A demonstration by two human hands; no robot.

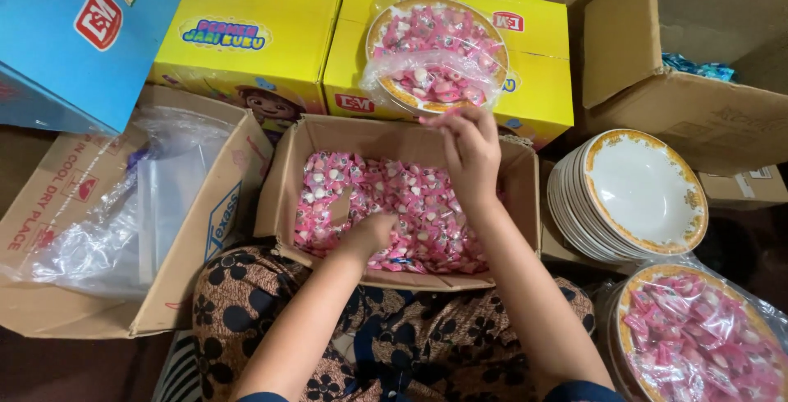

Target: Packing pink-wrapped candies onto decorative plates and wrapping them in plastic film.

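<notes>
1. A person sits on the floor with a cardboard box (283, 174) on their lap. The box is full of small pink wrapped candies (410, 205).
2. The left hand (371, 234) is down in the candies, curled up — I cannot tell if it grips any.
3. The right hand (469, 149) is up over the far side of the box, fingers bent close together near the rim. I cannot tell if it pinches a candy.
4. Just behind the box, a plate of pink candies in a clear bag (437, 56) rests on a yellow carton (542, 82).
5. A second yellow carton (254, 33) sits beside it, and a blue box (57, 49) is at the far left.
6. To the right stands a stack of white plates with gold rims (636, 193) — and near it another bagged plate of candies (698, 336).
7. On the left, an open cardboard box holds clear plastic bags (139, 205).
</notes>
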